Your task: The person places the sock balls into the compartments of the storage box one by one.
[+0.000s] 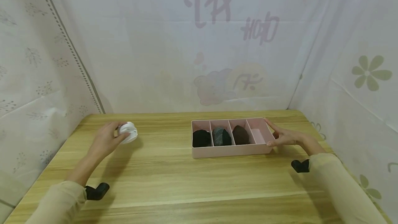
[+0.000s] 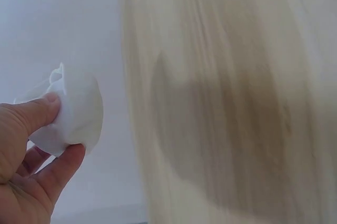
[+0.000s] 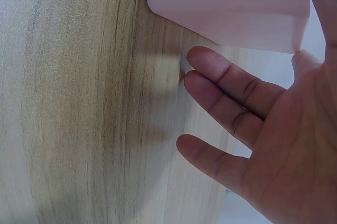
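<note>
My left hand (image 1: 107,139) pinches a white rolled-up sock (image 1: 128,132) above the left side of the table. In the left wrist view the thumb and fingertips press into the soft bundle (image 2: 79,108). At the right end of a pink divided box (image 1: 231,150), my right hand (image 1: 284,137) grips it between thumb and index finger at the two corners. Its other fingers (image 3: 210,97) spread loosely below the box wall. The box's compartments hold, from the left, a black bundle (image 1: 201,138), a grey-and-black one (image 1: 222,136) and a dark brown one (image 1: 240,135); the rightmost compartment (image 1: 258,134) is bare.
The wooden table (image 1: 174,182) has patterned white cloth (image 1: 149,61) hanging behind it and at both sides. A black wrist mount (image 1: 97,191) sticks out from the left sleeve, another (image 1: 300,166) from the right.
</note>
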Action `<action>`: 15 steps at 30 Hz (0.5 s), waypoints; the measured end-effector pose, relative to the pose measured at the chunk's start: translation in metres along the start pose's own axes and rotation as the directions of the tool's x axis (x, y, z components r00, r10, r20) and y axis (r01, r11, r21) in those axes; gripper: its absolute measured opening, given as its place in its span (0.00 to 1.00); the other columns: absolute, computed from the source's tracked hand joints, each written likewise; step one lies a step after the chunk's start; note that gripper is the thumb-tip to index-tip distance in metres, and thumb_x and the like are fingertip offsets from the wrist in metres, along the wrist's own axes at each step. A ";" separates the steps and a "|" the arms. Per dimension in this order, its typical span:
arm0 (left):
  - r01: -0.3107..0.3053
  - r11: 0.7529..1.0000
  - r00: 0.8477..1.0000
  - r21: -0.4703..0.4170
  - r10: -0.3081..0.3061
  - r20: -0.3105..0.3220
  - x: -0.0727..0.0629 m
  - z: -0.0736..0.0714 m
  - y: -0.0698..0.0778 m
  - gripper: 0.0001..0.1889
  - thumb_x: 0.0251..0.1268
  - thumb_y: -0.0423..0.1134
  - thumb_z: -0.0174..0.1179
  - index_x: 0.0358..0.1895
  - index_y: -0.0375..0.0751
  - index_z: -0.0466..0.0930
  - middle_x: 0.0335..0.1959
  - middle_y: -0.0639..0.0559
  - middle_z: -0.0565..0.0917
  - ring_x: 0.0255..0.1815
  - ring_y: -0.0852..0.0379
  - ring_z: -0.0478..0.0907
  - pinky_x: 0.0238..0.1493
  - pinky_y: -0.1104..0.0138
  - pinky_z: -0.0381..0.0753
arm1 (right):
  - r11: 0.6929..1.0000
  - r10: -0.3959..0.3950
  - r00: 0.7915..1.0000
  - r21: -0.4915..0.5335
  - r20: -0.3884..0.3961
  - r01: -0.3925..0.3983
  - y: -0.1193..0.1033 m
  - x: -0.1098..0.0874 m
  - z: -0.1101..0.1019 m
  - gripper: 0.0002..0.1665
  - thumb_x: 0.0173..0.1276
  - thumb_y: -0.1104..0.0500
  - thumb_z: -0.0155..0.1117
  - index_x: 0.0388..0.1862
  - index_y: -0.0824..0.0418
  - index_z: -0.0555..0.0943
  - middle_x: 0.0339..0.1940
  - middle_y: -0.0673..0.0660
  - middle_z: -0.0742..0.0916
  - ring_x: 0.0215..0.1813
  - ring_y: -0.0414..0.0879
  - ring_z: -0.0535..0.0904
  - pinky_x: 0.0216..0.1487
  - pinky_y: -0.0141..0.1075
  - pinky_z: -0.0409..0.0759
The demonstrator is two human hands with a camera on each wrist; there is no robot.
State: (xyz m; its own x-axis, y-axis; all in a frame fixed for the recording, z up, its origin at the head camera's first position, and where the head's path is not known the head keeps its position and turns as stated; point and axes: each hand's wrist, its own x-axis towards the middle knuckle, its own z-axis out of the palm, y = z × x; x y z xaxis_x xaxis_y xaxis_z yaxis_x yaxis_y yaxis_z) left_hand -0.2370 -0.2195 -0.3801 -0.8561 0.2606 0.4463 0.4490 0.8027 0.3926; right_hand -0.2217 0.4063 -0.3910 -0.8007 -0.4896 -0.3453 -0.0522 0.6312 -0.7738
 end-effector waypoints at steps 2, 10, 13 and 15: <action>-0.003 1.000 1.000 -0.011 0.003 0.005 0.003 0.000 0.006 0.21 0.55 0.32 0.66 0.50 0.25 0.74 0.42 0.30 0.79 0.41 0.37 0.75 0.36 0.50 0.72 | 1.000 -0.002 1.000 -0.004 -0.001 0.002 0.000 0.000 0.000 0.68 0.61 0.56 0.66 0.72 0.57 0.20 0.49 0.70 0.77 0.48 0.51 0.74 0.49 0.41 0.72; -0.032 0.998 0.999 -0.049 0.032 0.005 0.016 0.005 0.027 0.19 0.55 0.30 0.66 0.50 0.26 0.74 0.41 0.32 0.80 0.40 0.39 0.76 0.36 0.50 0.74 | 1.000 -0.002 1.000 -0.013 -0.002 0.002 0.000 0.000 -0.001 0.68 0.61 0.55 0.67 0.72 0.57 0.20 0.50 0.71 0.76 0.48 0.51 0.74 0.49 0.41 0.72; -0.054 0.996 0.998 -0.077 0.055 0.007 0.021 0.008 0.034 0.19 0.55 0.29 0.66 0.50 0.26 0.74 0.42 0.32 0.79 0.41 0.39 0.76 0.37 0.50 0.75 | 1.000 -0.005 1.000 -0.008 -0.004 0.005 0.000 0.000 -0.001 0.68 0.61 0.56 0.67 0.72 0.57 0.20 0.51 0.72 0.75 0.48 0.52 0.74 0.50 0.41 0.73; -0.066 0.993 0.998 -0.098 0.067 0.010 0.025 0.011 0.039 0.19 0.55 0.29 0.65 0.50 0.26 0.74 0.43 0.32 0.79 0.42 0.40 0.76 0.38 0.49 0.76 | 1.000 -0.007 1.000 -0.008 -0.005 0.007 -0.001 -0.001 0.000 0.68 0.60 0.56 0.67 0.72 0.58 0.20 0.51 0.72 0.75 0.48 0.52 0.74 0.49 0.41 0.73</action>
State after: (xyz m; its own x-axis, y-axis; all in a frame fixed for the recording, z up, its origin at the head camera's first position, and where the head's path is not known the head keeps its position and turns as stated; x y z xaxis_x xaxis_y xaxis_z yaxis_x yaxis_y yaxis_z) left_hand -0.2442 -0.1757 -0.3627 -0.8264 0.3193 0.4638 0.5275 0.7271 0.4394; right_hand -0.2215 0.4064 -0.3901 -0.8035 -0.4906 -0.3372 -0.0621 0.6325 -0.7721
